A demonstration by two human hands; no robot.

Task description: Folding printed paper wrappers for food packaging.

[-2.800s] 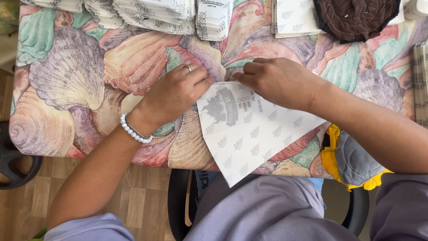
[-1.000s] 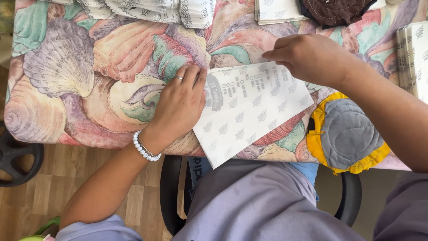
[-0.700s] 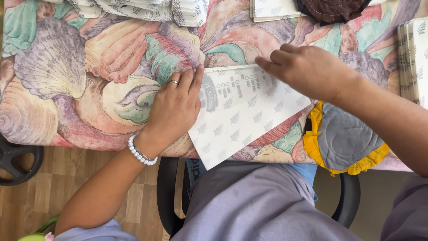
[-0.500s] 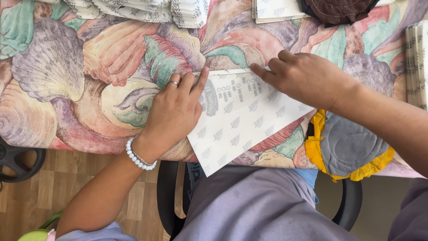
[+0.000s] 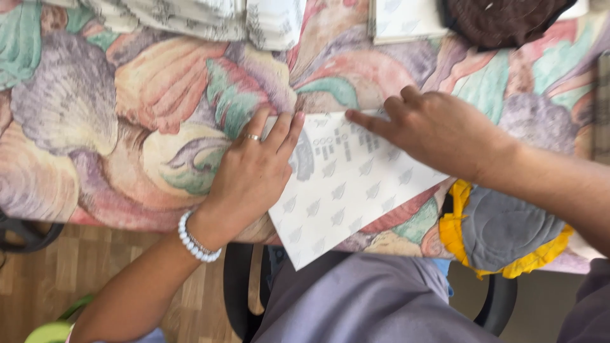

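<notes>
While both hands lie flat on it, the white paper sheet (image 5: 346, 190), printed with pale grey leaf marks, sits at the near edge of the table, its lower corner overhanging toward the person's lap at about 6 o'clock.

Left hand (image 5: 251, 178): palm down on the sheet's left edge, fingers together and extended toward 1 o'clock, gripping nothing. Ring on one finger; white bead bracelet (image 5: 196, 240) at the wrist.

Right hand (image 5: 438, 130): comes in from 3 o'clock, fingers a little spread, index fingertip pressing the sheet's upper edge. Nothing clasped here either.

Judgement: this looks like pressing or creasing the sheet flat against the shell-patterned tablecloth (image 5: 127, 127). To do it well, the left palm should anchor the sheet while the right fingertip runs firmly along the edge; the soft cloth beneath gives little backing, so slow, even pressure seems wise. The overhanging corner could let the sheet slide or pivot if the anchoring hand lifts.

Around: grey pad with yellow trim (image 5: 502, 232) at 4 o'clock, touching the sheet's right corner; folded patterned paper stack (image 5: 190, 16) at 11 o'clock; dark brown knitted item (image 5: 502, 19) at 1 o'clock, well apart.
</notes>
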